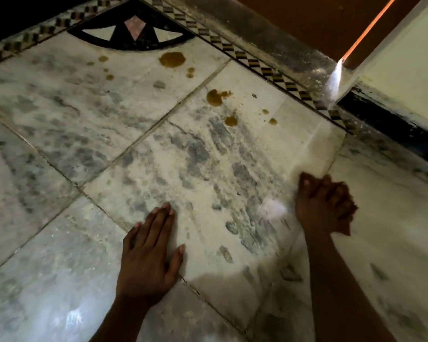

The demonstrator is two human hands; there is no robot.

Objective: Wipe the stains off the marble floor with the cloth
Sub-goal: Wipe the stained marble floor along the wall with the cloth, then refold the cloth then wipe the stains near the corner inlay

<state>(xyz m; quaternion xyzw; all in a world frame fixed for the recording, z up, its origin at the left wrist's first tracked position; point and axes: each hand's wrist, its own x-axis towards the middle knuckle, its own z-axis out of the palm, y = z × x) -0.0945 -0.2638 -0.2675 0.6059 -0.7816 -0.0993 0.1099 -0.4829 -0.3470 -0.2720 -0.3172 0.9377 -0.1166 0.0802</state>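
- On the marble floor, near the corner with the checkered inlay border: person low to the ground, both hands down; no wiping on the stains yet, by my read
- Left hand: spread flat, palm down, fingers together and pointing up-frame, thumb out; looks like a brace; holds nothing
- Right hand: blurred, fingers curled in a loose fist just over the floor; cannot tell if it is pinching anything
- Cloth: can't pick it out; a faint pale smear sits just left of the right hand, too blurred to call; may be bunched in that fist, may be out of frame
- Stains: brown blotches and small drips, all up-frame of both hands; largest one near the black fan inlay; a second cluster lies lower and to the right, trailing toward the border
- Key relation: the stain field runs as a diagonal band, upper-left to lower-right; well apart from both hands, beyond them; its lower-right end is the closer end, and the right hand is nearer to it than the left
- Judgement: next move needs a forward reach with the right, left stays planted; nearest drips first, then along the band toward the big blotch
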